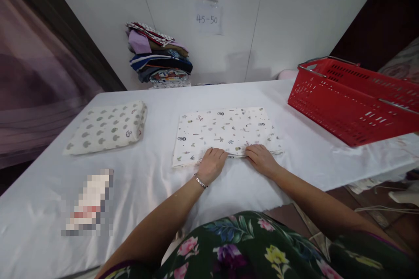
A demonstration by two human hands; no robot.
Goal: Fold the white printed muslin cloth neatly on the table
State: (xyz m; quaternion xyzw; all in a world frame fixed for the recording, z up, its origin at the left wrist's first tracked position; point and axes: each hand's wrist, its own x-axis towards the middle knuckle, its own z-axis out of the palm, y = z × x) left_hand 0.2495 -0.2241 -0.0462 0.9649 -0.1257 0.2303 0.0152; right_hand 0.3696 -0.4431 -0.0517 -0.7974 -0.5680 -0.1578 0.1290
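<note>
Cloth (225,130) with a small scattered print lies folded flat at the centre of the frame, on the white-covered table (144,200) before you. Your left hand (212,166) rests at its near edge, just below the middle of the frame, fingers together and bent over the fabric. Your right hand (262,160) lies on the same edge a little further right, its fingers likewise partly curled. Your thumbs are mostly hidden, so you cannot tell from this view how firmly either hand grips. Between your hands, the layers at that edge stand slightly apart. You wear a bracelet (200,181) on your left wrist.

At the left of the frame you have a thicker folded bundle (104,126) with grey-green motifs, well apart from your hands. Below it, toward the lower left, lies a pixelated item (90,202) that you cannot make out. A red basket (340,104) stands at the right of the frame, and a stack of folded fabrics (160,59) rises at the upper left of centre, against the wall.
</note>
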